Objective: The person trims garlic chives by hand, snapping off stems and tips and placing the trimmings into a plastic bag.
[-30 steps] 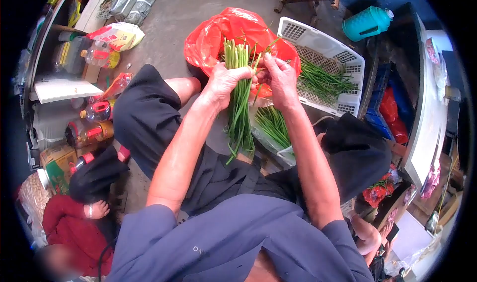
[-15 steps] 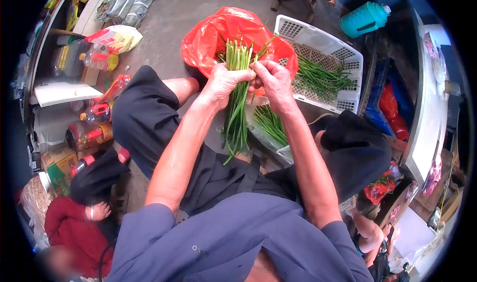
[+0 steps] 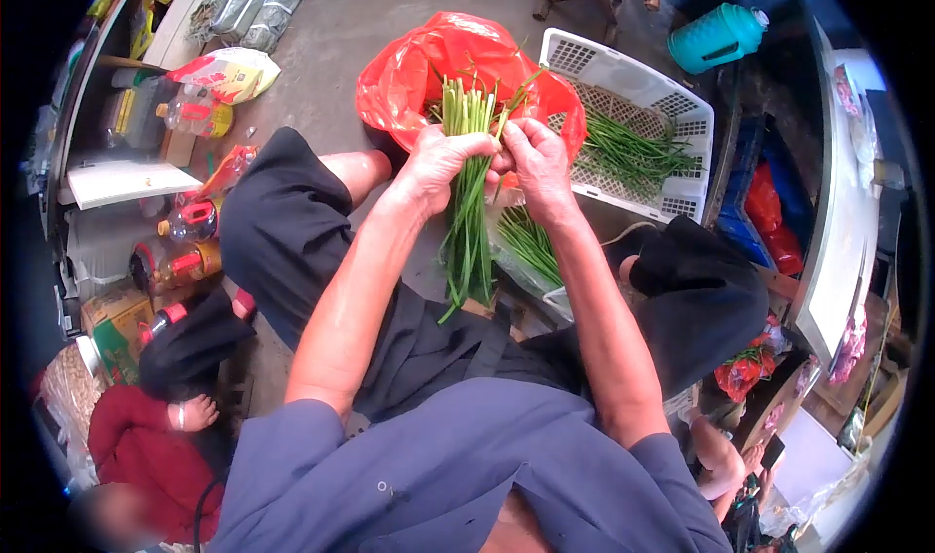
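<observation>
From my remote post I watch a left hand clamped firmly around a bundle of green stalks, pale cut ends up before the mouth of a red plastic bag, leafy tips drooping toward the wearer's lap. The right hand works close against it, thumb and fingertips pinched on a single stalk at the bundle's edge. To the right, I see more greens lying in a white crate, near a turquoise flask; at lower left sits another person in a dark red sleeve.
</observation>
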The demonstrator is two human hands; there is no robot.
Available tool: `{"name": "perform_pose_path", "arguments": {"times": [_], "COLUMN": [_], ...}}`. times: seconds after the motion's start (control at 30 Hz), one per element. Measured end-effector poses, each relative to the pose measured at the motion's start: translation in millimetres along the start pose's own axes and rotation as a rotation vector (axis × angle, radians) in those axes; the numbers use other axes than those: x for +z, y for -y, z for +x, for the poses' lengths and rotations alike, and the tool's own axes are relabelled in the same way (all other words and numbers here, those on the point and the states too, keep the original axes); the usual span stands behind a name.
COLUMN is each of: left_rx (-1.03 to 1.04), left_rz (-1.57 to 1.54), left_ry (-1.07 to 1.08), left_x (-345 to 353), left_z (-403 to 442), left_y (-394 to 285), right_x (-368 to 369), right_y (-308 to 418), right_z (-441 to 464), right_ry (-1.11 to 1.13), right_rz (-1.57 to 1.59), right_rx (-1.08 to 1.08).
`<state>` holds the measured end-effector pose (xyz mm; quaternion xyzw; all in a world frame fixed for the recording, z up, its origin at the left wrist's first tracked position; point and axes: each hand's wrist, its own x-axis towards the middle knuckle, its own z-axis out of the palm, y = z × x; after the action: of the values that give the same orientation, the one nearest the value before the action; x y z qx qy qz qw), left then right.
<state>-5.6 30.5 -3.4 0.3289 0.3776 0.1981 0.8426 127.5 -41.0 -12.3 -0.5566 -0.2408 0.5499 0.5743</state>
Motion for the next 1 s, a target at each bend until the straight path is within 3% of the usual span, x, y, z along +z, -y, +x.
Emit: {"name": "perform_pose_path", "arguments": {"times": [0.23, 0.33, 0.43, 0.57, 0.67, 0.7, 0.77, 0.83, 0.87, 0.9, 1.0], "left_rx": [-0.011, 0.005, 0.033, 0.054, 0.101, 0.100, 0.093, 0.108, 0.128, 0.126, 0.120], "left_rz": [-0.040, -0.045, -0.027, -0.023, -0.034, -0.035, -0.043, -0.020, 0.005, 0.006, 0.025], "left_ry": [0.058, 0.128, 0.131, 0.097, 0.099, 0.099, 0.039, 0.041, 0.043, 0.042, 0.054], "left_x": [4, 8, 10, 5, -1, 0, 5, 6, 7, 8, 8], "left_z": [-6, -11, -16, -18, -15, -16, -17, -16, -15, -15, -14], "left_y": [-5, -13, -22, -30, -29, -29, -31, -29, -28, -28, -27], "right_x": [-2, 4, 1, -29, -48, -55, -76, -104, -107, -110, -118], "right_y": [-13, -15, -17, -9, -12, -20, -49, -97, -107, -120, -159], "right_z": [27, 39, 45, 32, 6, -4, -20, -22, -22, -23, -21], "right_ry": [-0.144, -0.131, -0.260, -0.276, -0.011, -0.011, 0.241, 0.306, 0.317, 0.317, 0.000], "right_rz": [-0.157, -0.139, -0.208, -0.523, -0.479, -0.480, -0.471, -0.731, -0.924, -0.922, -0.888], "right_rx": [-0.111, -0.267, -0.385, -0.157, 0.181, 0.183, 0.317, 0.405, 0.390, 0.392, 0.346]}}
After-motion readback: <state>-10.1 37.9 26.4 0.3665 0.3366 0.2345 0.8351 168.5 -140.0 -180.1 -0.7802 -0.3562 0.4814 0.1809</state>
